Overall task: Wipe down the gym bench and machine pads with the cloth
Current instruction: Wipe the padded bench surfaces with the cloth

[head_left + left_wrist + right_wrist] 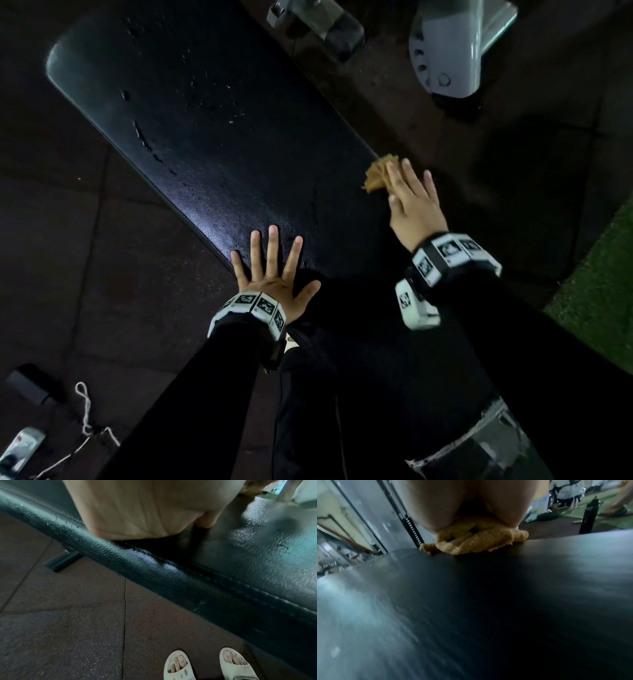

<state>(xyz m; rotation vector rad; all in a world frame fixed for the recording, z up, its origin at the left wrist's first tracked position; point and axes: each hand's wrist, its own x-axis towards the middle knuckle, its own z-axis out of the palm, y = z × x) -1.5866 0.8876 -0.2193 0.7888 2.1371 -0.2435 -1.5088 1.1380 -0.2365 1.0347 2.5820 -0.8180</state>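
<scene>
A long black padded gym bench [212,137] runs diagonally from upper left to lower right, with droplets and scuffs on its far half. My left hand [274,270] lies flat on the near edge of the bench, fingers spread and straight. My right hand [411,195] presses a crumpled yellow-tan cloth [378,173] onto the bench's right edge with straight fingers. In the right wrist view the cloth [474,540] bunches under my palm on the dark pad [488,608]. The left wrist view shows my palm [137,507] on the stitched bench edge [154,568].
A grey machine frame [455,44] and a dark pad [339,31] stand beyond the bench. Green turf [603,281] lies at the right. On the brown rubber floor at lower left lie a white cord [85,418] and a small black box [30,383]. My sandalled feet [209,665] stand beside the bench.
</scene>
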